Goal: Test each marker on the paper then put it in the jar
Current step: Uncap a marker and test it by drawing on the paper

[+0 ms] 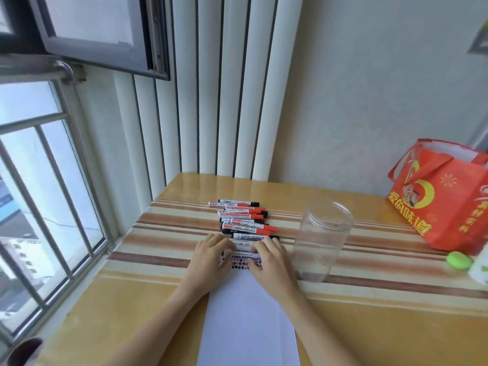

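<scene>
Both hands reach the far end of a white sheet of paper (248, 320). The left hand (211, 256) and right hand (269, 257) hold a marker (241, 247) between them. More markers (244, 220) lie beyond in a row. A clear jar (320, 239) stands upright just right of them, and a red bag (443, 196) sits far right on the striped table (163, 239).

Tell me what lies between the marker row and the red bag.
In the head view, the clear jar stands upright between the markers and red bag.

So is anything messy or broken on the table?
Nothing stands out. The markers lie in a slightly uneven row, the clear jar stands upright, the paper lies flat, and both hands rest on the nearest markers.
</scene>
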The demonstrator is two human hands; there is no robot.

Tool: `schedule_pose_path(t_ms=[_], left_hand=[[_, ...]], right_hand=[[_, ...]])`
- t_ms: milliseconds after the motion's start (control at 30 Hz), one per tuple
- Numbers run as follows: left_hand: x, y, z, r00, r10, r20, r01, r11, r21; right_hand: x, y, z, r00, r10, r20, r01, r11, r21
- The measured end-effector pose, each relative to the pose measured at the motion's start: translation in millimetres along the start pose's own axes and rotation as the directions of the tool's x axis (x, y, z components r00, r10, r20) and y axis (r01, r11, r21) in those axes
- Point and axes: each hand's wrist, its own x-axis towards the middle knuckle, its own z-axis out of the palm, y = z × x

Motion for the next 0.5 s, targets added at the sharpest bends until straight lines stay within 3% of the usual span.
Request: schedule_pose_path(t_ms=[267,400,500], left_hand=[[0.3,0.5,-10.2,0.973,-0.161,-0.167,0.125,0.971,-0.204],[0.1,3.9,-14.7,0.967,-0.142,-0.214,0.091,0.968,-0.232],[-0.5,12.9,-14.3,0.972,-0.103,-0.211,0.046,0.965,-0.257]], right_hand=[[0.0,7.8,4.8,0.997,-0.069,-0.042,0.07,0.997,0.036],[0.5,2.3,-3.6,0.989,0.016,-0.145,0.027,0.956,0.294],[0.3,-1.7,-5.1,0.988,0.108,-0.109,-0.04,0.867,0.497]])
